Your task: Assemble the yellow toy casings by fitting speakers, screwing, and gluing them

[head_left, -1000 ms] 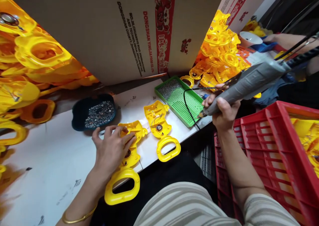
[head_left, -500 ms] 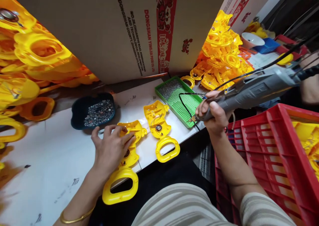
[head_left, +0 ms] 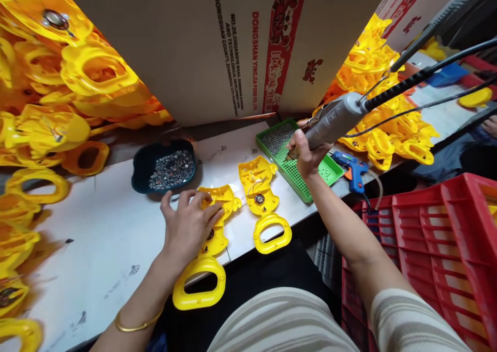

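Observation:
My left hand (head_left: pixel 189 226) lies flat with fingers spread on a yellow plastic shell with a loop handle (head_left: pixel 202 269) at the table's near edge. A second yellow shell (head_left: pixel 261 196) lies just to its right, with a small round metal part in its middle. My right hand (head_left: pixel 306 152) is wrapped around a grey electric screwdriver (head_left: pixel 336 119), whose tip points down over a green perforated tray (head_left: pixel 306 178) holding small screws. A dark blue dish (head_left: pixel 163 166) full of small metal pieces sits beyond my left hand.
A large cardboard box (head_left: pixel 217 41) stands behind the work area. Heaps of yellow shells (head_left: pixel 58 83) lie at the left, and another yellow pile (head_left: pixel 384 103) at the right. A blue glue gun (head_left: pixel 349 164) rests by the tray. A red crate (head_left: pixel 435 238) stands at the lower right.
My right hand has carried the screwdriver left and away from me, from beside the red crate to over the green tray. The left hand has stayed on the shell.

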`<state>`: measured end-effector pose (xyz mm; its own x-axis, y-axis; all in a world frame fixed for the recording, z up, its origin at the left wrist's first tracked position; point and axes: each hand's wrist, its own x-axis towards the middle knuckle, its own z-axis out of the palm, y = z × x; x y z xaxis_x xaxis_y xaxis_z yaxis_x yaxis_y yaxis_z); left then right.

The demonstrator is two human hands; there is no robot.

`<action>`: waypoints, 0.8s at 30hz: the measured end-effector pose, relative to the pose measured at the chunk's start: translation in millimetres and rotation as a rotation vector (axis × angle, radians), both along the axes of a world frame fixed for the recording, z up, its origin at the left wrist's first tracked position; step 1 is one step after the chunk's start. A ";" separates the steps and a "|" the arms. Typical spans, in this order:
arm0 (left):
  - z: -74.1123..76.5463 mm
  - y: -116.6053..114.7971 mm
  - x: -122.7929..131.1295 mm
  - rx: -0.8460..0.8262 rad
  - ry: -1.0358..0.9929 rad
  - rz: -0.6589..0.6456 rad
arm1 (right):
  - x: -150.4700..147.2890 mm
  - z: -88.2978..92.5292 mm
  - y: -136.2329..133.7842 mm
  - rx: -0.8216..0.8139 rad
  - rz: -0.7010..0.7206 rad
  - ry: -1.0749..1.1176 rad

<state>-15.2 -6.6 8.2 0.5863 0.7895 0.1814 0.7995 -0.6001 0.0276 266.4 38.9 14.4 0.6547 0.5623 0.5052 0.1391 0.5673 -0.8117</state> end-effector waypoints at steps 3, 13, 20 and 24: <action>-1.1 -0.1 -0.5 0.001 -0.002 0.002 | 3.3 -0.5 1.7 0.006 0.017 0.014; -5.3 -0.4 -2.2 -0.011 -0.033 0.013 | 3.0 -3.7 4.0 -0.041 0.040 0.012; -1.2 -1.2 -0.2 -0.050 -0.048 0.027 | 3.7 -5.9 5.4 -0.013 0.083 0.023; 4.5 -1.4 2.5 -0.065 -0.011 0.026 | 7.0 -2.6 3.3 -0.011 0.076 -0.040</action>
<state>-12.6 -8.0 12.7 0.5639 0.8147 0.1352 0.8141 -0.5759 0.0749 273.4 42.2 11.8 0.5895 0.6152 0.5234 0.1280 0.5687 -0.8125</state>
